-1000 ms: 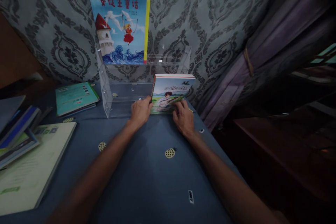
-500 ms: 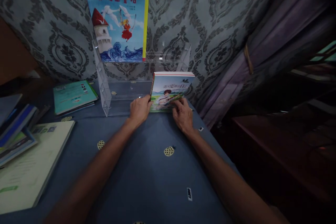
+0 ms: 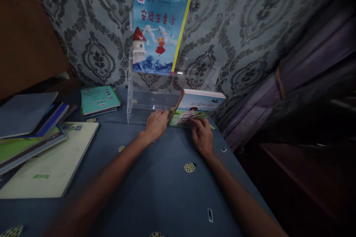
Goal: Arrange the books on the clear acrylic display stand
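Note:
A paperback book [image 3: 191, 109] with a guitar player on its cover leans back at the right end of the lower tier of a clear acrylic rack [image 3: 150, 100]. My left hand [image 3: 156, 125] is just left of its spine, a small gap apart, fingers loosely bent with nothing visible in them. The right hand [image 3: 203, 136] reaches to the lower front of the cover, its index finger stretched against it and the other fingers curled. Higher on the same rack stands a blue fairy-tale book [image 3: 158, 29] with a yellow border.
Left of the rack lies a small stack of teal books [image 3: 97, 100]. Nearer, a pile of books and folders [image 3: 27, 114] overlaps a large pale book [image 3: 75, 155] on the blue tablecloth [image 3: 155, 185]. A purple curtain [image 3: 258, 100] hangs beyond the table's right edge.
The view has shifted, so the rack and books appear farther right. My left hand has come away from the book's spine. My right hand stays at the book's cover.

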`<state>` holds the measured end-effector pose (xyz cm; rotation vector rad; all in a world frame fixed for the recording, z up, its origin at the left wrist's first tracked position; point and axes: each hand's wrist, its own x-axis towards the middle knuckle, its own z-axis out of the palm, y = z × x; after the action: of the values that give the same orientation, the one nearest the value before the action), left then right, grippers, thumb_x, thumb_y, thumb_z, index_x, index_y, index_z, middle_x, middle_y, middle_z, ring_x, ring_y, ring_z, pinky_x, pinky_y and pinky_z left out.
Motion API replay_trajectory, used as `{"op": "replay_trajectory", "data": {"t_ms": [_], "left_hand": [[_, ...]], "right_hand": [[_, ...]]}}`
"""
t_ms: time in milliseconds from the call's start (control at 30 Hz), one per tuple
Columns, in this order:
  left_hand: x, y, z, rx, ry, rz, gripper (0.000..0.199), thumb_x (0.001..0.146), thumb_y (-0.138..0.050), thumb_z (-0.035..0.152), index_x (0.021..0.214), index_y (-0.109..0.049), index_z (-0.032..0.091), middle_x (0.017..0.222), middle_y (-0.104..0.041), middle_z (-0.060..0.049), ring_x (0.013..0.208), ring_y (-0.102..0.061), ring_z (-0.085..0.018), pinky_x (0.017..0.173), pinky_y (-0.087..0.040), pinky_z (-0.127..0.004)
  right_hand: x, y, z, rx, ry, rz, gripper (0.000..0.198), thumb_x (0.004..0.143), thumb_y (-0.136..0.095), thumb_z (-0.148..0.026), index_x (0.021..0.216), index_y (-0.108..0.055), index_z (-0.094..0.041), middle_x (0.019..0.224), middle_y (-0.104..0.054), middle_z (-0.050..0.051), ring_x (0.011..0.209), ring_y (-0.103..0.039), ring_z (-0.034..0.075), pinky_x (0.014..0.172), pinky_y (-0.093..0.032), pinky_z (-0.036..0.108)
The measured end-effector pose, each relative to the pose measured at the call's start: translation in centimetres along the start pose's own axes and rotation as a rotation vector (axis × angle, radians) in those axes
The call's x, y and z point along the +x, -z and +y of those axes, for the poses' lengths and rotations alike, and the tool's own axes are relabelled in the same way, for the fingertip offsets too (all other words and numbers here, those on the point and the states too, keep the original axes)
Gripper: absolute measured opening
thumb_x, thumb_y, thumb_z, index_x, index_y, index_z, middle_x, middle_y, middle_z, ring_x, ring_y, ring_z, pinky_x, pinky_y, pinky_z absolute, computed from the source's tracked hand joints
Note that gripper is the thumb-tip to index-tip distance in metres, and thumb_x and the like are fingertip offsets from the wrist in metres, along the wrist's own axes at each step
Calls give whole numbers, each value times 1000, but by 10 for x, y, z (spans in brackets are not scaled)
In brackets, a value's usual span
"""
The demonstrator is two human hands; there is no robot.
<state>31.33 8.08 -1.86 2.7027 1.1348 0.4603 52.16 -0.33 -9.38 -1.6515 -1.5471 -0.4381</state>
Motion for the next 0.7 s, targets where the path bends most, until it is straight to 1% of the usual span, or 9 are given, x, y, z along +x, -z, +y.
{"op": "replay_trajectory", "data": {"t_ms": [67,133,233,300,367,500,600,700], "left_hand": [[-11,6,-6,12,-17,-10,22,96,-45,17,114,-58,17,117,-66,-12,114,-59,-25,99,-45,-36],[-25,11,-13,25,-36,-11,22,96,-45,15,114,-57,17,121,-65,-13,119,-57,-26,104,-43,-38],[-47,17,-24,54,-47,-11,26,96,-45,15,120,-55,16,136,-57,-14,134,-47,-27,113,-37,-45],[-60,24,-32,75,-46,-29,31,95,-46,16,125,-53,14,143,-51,-16,140,-40,-30,115,-34,-50],[-72,34,-42,99,-26,-53,35,95,-47,17,129,-51,11,144,-49,-18,142,-38,-33,115,-34,-53],[-94,57,-65,161,81,-49,37,96,-47,20,132,-51,10,145,-49,-21,143,-36,-35,114,-35,-55],[-112,74,-91,224,196,-15,39,95,-51,23,132,-51,11,146,-47,-23,143,-36,-37,113,-34,-57],[-137,96,-132,304,359,93,41,95,-53,26,133,-50,14,147,-47,-22,142,-38,-36,113,-33,-56]], "right_hand": [[-3,-1,-4,-17,49,-21,33,86,-43,-16,110,-65,-23,111,-62,12,100,-63,27,84,-55,42],[-7,-3,-10,-44,96,-69,33,88,-42,-18,111,-65,-22,120,-61,13,102,-65,27,80,-57,41],[-13,-5,-24,-112,138,-184,34,91,-40,-22,114,-66,-21,132,-58,13,100,-67,26,71,-59,37],[-15,-7,-32,-181,165,-268,33,94,-39,-26,112,-67,-22,132,-60,13,93,-70,26,62,-58,35],[-15,-12,-37,-187,222,-338,34,96,-39,-30,109,-69,-22,127,-65,12,88,-71,26,57,-58,34],[-16,-26,-41,-87,390,-427,37,95,-38,-33,106,-71,-22,103,-75,10,87,-72,26,71,-61,39],[-21,-36,-47,-53,430,-416,41,96,-36,-39,105,-73,-22,100,-76,10,88,-73,28,75,-62,43],[-30,-43,-58,-14,455,-392,45,98,-34,-44,111,-72,-23,104,-76,10,92,-73,28,76,-62,43]]}}
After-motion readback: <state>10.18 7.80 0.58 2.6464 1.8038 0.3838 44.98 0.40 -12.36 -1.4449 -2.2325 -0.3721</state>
